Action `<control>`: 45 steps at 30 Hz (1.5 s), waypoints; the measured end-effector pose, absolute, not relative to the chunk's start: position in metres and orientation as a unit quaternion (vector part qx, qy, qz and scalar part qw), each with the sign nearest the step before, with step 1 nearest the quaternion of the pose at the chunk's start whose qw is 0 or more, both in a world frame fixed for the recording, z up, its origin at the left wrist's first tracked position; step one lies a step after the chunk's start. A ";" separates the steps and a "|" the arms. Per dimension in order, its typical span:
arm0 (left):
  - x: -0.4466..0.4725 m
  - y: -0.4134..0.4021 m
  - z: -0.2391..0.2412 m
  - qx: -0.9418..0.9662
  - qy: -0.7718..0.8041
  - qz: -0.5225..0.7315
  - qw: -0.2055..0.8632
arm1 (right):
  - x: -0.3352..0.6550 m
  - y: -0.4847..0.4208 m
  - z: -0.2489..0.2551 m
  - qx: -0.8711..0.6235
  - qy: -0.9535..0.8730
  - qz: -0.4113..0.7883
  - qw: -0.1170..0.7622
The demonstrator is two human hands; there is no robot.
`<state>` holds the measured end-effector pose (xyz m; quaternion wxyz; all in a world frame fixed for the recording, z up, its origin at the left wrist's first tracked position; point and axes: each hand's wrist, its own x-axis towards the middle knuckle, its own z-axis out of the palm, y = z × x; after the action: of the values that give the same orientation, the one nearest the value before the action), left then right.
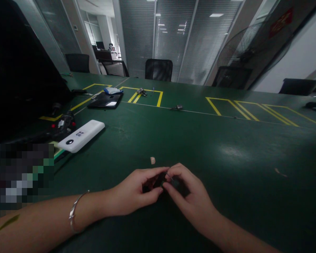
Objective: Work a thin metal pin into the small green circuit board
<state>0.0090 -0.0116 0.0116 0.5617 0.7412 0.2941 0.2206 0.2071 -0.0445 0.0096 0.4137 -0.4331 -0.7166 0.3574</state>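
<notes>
Green tabletop (200, 137), smooth and dark, extended from left to right, crossed by a thin pale seam. At far left, a large black panel (18, 66) is stood. Nearer, a black device (64, 121) with red knobs is set beside a white case (86, 134), marked 22. A silver bracelet (72, 214) is worn on the left forearm. Beyond the table's far edge, an open doorway (102, 21) is framed; a second room with desks is seen through it. On the far left part of the table, a flat black slab (101, 101) is laid, with a blue-and-white packet (112, 90) rested on it.

Near centre, a small dark object (159, 180) is held between thumb and fingers of the left hand (133, 189). Past the hands, a small pale scrap (152, 160) is left; farther, metal parts (141, 92) are grouped inside yellow outlines (160, 99). A black chair (158, 69) is placed before a glass partition (171, 35) with blinds. A metal piece (178, 107) is laid by the seam. Fingertips of the right hand (167, 180) are brought close together at the object; whether they are clamped on it cannot be told. At far right, a large caged fan (249, 52) is stood.
</notes>
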 end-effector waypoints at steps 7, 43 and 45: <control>0.010 -0.013 0.018 0.737 0.293 0.212 0.571 | 0.206 -0.046 0.011 -0.440 -0.731 0.347 0.389; 0.000 0.012 0.010 0.664 0.347 0.307 0.586 | 0.220 -0.026 0.007 -0.444 -0.783 0.276 0.336; 0.001 0.012 0.010 0.666 0.341 0.311 0.586 | 0.221 -0.026 0.007 -0.448 -0.784 0.266 0.338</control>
<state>0.0009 0.0117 0.0102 0.5857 0.6663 0.3406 0.3113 0.2205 -0.0263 0.0069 0.3378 -0.4479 -0.7838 0.2661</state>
